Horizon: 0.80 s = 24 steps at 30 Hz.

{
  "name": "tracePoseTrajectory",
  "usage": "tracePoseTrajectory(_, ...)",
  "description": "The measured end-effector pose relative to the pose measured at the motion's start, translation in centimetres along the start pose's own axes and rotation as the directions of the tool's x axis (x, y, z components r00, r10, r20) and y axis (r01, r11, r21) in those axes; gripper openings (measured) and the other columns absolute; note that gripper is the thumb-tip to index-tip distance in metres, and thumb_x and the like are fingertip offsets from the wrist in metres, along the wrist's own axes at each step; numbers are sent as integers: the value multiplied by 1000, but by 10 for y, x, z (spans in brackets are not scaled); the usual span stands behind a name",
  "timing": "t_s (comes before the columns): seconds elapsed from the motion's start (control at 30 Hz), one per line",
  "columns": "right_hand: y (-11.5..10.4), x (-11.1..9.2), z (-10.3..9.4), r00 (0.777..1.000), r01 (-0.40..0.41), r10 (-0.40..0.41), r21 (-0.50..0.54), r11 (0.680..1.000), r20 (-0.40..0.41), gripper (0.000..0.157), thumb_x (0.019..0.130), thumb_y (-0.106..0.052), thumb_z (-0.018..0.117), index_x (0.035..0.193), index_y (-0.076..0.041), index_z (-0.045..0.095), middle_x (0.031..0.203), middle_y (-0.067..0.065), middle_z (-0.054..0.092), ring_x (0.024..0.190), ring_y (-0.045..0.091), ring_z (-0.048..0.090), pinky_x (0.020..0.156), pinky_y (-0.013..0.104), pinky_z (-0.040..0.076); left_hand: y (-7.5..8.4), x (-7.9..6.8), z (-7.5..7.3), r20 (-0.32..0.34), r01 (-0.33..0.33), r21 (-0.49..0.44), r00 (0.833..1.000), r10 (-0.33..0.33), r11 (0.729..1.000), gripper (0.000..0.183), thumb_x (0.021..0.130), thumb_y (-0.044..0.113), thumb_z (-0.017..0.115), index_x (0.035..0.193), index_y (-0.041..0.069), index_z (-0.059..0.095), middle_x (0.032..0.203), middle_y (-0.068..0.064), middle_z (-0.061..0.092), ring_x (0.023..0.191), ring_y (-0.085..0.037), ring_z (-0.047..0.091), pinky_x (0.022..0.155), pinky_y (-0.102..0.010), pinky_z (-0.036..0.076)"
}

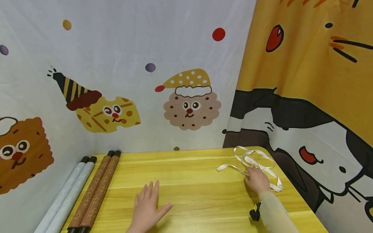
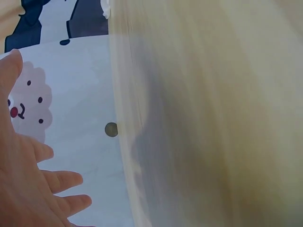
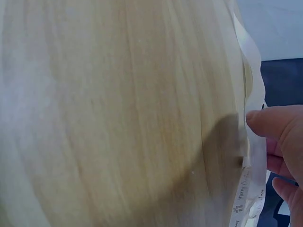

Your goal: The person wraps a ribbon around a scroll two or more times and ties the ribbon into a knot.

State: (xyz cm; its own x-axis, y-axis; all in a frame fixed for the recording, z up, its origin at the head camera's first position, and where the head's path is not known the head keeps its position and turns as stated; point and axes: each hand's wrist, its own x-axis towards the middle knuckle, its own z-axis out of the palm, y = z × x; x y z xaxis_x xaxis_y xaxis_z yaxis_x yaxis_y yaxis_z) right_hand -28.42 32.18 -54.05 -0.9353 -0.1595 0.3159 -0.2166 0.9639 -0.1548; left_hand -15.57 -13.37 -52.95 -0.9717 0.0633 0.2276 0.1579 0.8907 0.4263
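Note:
A loose pile of narrow white ribbon point(image 1: 274, 178) lies at the table's far right corner. My right hand point(image 1: 257, 179) is at the pile, its thumb and fingers closing on a strand. In the right wrist view, the ribbon point(image 3: 255, 85) runs between the thumb and the curled fingers of that hand point(image 3: 284, 137). Printed lettering and a small gift picture show on its lower part. Over the table's front middle, my left hand point(image 1: 147, 207) is spread with straight fingers and holds nothing. The left wrist view shows the same hand point(image 2: 28, 175) with fingers apart.
Two brown patterned rolls point(image 1: 94, 197) and two pale grey rolls point(image 1: 68, 194) with black ends lie along the left side of the yellow wooden table point(image 1: 186, 181). Printed cloth point(image 1: 186, 38) hangs behind it. A small black device point(image 1: 255, 212) is on the right wrist.

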Motion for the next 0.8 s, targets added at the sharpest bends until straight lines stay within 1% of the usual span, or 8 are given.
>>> tracePoseTrajectory(0.13, 0, 3, 2, 1000, -4, 4, -19, 1000, 14, 27, 82, -9, 75, 106, 1, 69, 96, 16, 67, 92, 41, 60, 78, 56, 50, 4, 5, 4, -2, -4, -21, 1000, 4, 1000, 96, 85, 67, 62, 153, 4, 34, 150, -27, 37, 137, -51, 30, 103, -75, 19)
tracePoseTrajectory(0.3, -3, 6, 3, 1000, -14, 15, -44, 999, 27, 9, 82, -8, 77, 89, -7, 71, 84, 8, 62, 85, 37, 60, 75, 53, 51, 9, 9, 9, 0, -8, -48, 1000, 8, 999, 96, 85, 67, 62, 153, 4, 34, 150, -27, 38, 138, -51, 31, 103, -75, 19)
tracePoseTrajectory(0.4, -4, 8, 2, 1000, -19, 20, -46, 999, 22, 7, 83, -10, 78, 83, -8, 71, 79, 7, 60, 81, 35, 60, 73, 52, 51, 13, 11, 12, -6, -18, -60, 1000, 18, 998, 96, 85, 67, 62, 152, 4, 35, 150, -27, 38, 137, -50, 32, 103, -75, 20)
tracePoseTrajectory(0.6, -7, 11, -2, 1000, -19, 18, -20, 1000, -10, 5, 84, -7, 76, 82, -8, 71, 79, 9, 64, 76, 34, 62, 69, 51, 52, 20, 16, 17, -12, -41, -101, 999, 40, 994, 98, 85, 69, 60, 152, 2, 35, 148, -28, 39, 136, -51, 33, 104, -73, 21)
tracePoseTrajectory(0.8, -16, 16, -10, 1000, -4, 5, 58, 998, -23, 3, 87, -6, 74, 89, -5, 71, 85, 8, 70, 76, 31, 64, 71, 50, 52, 25, 21, 21, 14, -22, -168, 1000, 25, 985, 96, 86, 65, 62, 153, 2, 33, 149, -28, 38, 137, -50, 33, 106, -71, 21)
